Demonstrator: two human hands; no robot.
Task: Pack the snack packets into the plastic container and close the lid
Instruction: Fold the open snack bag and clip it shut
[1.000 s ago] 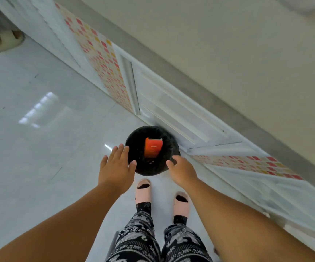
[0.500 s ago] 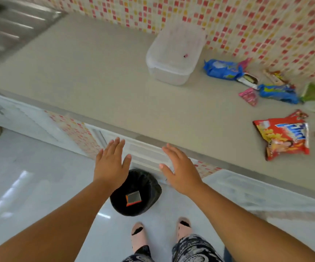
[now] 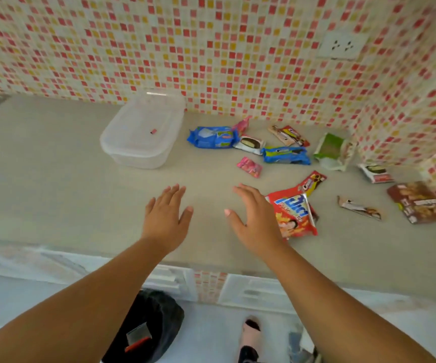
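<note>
Head view, looking down on a beige counter [image 3: 54, 184] backed by a mosaic-tiled wall [image 3: 211, 48] carrying one white socket [image 3: 341, 45]. Two bare hands hover above the counter's near part, palms down: the left hand [image 3: 165, 218] and the right hand [image 3: 254, 218] both have straight, slightly spread fingers and hold nothing; whether either touches the surface cannot be told. One clear plastic container [image 3: 143, 132], its lid on, stands at the back left near the wall, well apart from both hands. To its right lie the loose snack packets, none in the container: two blue packets [image 3: 213, 137] [image 3: 286, 155], two small pink packets [image 3: 249, 166] [image 3: 241, 124], one white packet with a dark bar printed on it [image 3: 249, 144], one green-and-white packet [image 3: 333, 150], one large red packet [image 3: 296, 216] just beside the right hand and partly hidden by it, one brown box-like packet [image 3: 421, 201] at far right, and several slim wrappers that are too blurred to count surely. Below the counter edge, one black bin [image 3: 156, 323] stands on the pale floor, and one pink-slippered foot [image 3: 251, 334] shows beside it.
</note>
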